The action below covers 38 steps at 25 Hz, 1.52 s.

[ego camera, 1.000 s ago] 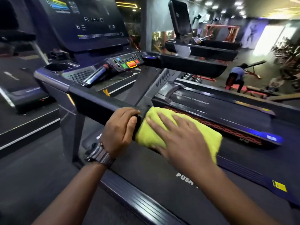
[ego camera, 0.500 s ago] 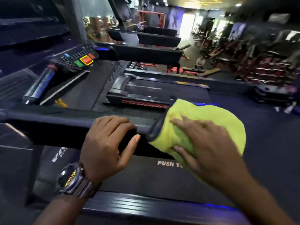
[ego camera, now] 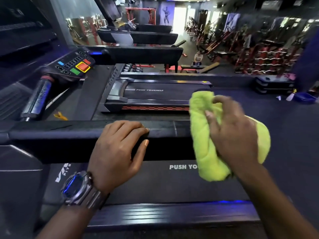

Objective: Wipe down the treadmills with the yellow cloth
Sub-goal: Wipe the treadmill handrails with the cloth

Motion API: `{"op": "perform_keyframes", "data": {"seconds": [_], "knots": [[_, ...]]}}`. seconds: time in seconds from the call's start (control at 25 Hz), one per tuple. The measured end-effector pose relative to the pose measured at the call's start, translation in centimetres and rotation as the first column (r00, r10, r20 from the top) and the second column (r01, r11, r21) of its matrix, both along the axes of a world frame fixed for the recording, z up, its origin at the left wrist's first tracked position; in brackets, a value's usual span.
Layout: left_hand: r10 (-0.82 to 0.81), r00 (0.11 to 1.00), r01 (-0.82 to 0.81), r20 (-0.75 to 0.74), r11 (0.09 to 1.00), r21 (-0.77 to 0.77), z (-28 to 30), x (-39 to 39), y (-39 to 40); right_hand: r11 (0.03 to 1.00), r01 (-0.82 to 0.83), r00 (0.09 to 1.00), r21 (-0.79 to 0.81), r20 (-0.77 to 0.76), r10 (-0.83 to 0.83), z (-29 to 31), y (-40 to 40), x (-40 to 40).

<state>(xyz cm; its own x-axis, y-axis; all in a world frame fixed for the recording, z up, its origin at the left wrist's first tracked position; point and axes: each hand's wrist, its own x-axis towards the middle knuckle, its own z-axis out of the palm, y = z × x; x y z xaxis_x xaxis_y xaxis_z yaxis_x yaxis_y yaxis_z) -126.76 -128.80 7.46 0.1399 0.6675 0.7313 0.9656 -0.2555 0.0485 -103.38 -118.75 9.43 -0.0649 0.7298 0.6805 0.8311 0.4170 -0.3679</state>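
A black treadmill handrail runs across the view from the left. My left hand grips it from above, fingers curled over its top and thumb on its near side. At the rail's right end my right hand holds the bunched yellow cloth, fingers curled into the fabric. The cloth covers the rail's end and hangs down over the treadmill belt printed with "PUSH YO". Part of the cloth is hidden behind my right hand.
The console with green, red and yellow buttons sits at upper left above a short grip bar. A second treadmill lies beyond the rail. A person sits among red weight racks farther back.
My right hand has slid the cloth rightward to the end of the rail and bunched it up. My left hand has stayed gripping the rail. The view has turned right.
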Motion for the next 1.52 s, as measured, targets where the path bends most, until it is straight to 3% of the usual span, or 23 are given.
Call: {"op": "perform_keyframes", "data": {"seconds": [0.04,0.08,0.2,0.28,0.36,0.44,0.52,0.6,0.72,0.8,0.88,0.96,1.0,1.12,1.16,1.2,1.28,1.32,1.36,1.44,1.52], "knots": [[0.006,1.000,-0.006,0.008,1.000,0.002,-0.1,0.0,0.1,0.996,0.068,0.997,-0.059,-0.035,-0.070,-0.1,-0.3,-0.7],[0.002,1.000,-0.002,0.022,1.000,0.000,-0.3,0.0,0.2,0.993,0.101,0.995,-0.066,0.034,-0.099,-0.5,-1.1,-2.6],[-0.045,0.997,0.045,0.064,0.999,0.001,-0.7,-0.6,0.1,0.994,-0.090,0.915,-0.058,0.390,0.105,-2.1,-3.8,-6.5],[-0.079,0.995,0.079,0.060,0.997,0.004,-0.6,-1.3,0.1,0.994,-0.085,0.879,-0.063,0.466,0.104,-1.8,-2.6,-3.2],[-0.048,0.996,0.047,0.080,0.999,0.018,-0.4,-2.1,-0.2,0.992,0.122,0.947,-0.027,0.303,-0.108,-1.8,-2.4,-1.5],[-0.035,0.993,0.033,0.110,0.999,0.019,-0.4,-3.2,-0.7,0.966,0.248,0.955,-0.072,0.187,-0.231,-1.7,-3.7,-5.8],[-0.084,0.987,0.084,0.137,0.996,0.011,-0.6,-4.0,-1.1,0.985,0.172,0.947,-0.025,0.279,-0.158,-2.3,-5.4,-11.2],[-0.125,0.979,0.130,0.158,0.991,-0.016,-0.5,-4.6,-1.3,0.997,0.066,0.935,-0.041,0.352,-0.047,-2.2,-5.0,-9.6],[-0.143,0.972,0.159,0.184,0.984,-0.077,-0.4,-4.9,-1.5,0.964,0.267,0.946,-0.013,0.191,-0.260,-1.8,-3.8,-5.0],[-0.156,0.971,0.175,0.183,0.980,-0.093,-0.4,-4.9,-1.6,0.929,0.362,0.929,-0.075,0.114,-0.352,-1.9,-4.3,-8.0],[-0.173,0.967,0.190,0.185,0.978,-0.082,-0.4,-5.0,-1.6,0.972,0.233,0.949,-0.021,0.222,-0.223,-2.4,-6.1,-12.3],[-0.164,0.971,0.179,0.172,0.981,-0.074,-0.4,-5.1,-1.5,0.999,0.034,0.941,0.026,0.337,-0.041,-3.3,-6.3,-10.1],[-0.152,0.974,0.167,0.167,0.982,-0.082,-0.4,-5.1,-1.6,0.998,0.045,0.941,0.043,0.334,-0.057,-3.2,-5.7,-7.2],[-0.129,0.978,0.147,0.164,0.984,-0.097,-0.1,-4.0,-1.2,0.943,0.332,0.943,-0.021,0.026,-0.331,-2.9,-3.8,-3.7],[-0.134,0.978,0.152,0.157,0.983,-0.104,0.0,-3.3,-1.0,0.918,0.392,0.920,-0.055,0.010,-0.392,-3.0,-3.7,-5.3],[-0.143,0.978,0.159,0.151,0.982,-0.105,0.0,-2.7,-0.7,0.930,0.365,0.929,-0.038,0.086,-0.360,-3.2,-4.3,-7.9],[-0.157,0.977,0.172,0.146,0.980,-0.098,-0.1,-1.8,-0.4,0.996,0.065,0.959,0.063,0.271,-0.080,-4.3,-5.3,-8.7],[-0.159,0.977,0.175,0.145,0.979,-0.104,-0.1,-1.6,-0.5,0.996,-0.053,0.933,0.072,0.358,0.024,-4.3,-5.0,-6.8],[-0.154,0.978,0.171,0.141,0.979,-0.115,-0.2,-1.4,-0.7,0.995,-0.048,0.930,0.084,0.368,0.014,-4.0,-4.4,-3.9],[-0.115,0.984,0.133,0.135,0.982,-0.131,-0.4,-0.9,-0.7,0.983,0.163,0.969,0.083,0.172,-0.176,-3.4,-3.0,-1.1],[-0.086,0.986,0.106,0.143,0.984,-0.141,-0.7,-0.4,-0.7,0.948,0.318,0.948,-0.008,0.009,-0.318,-3.8,-3.1,-3.9]]}}
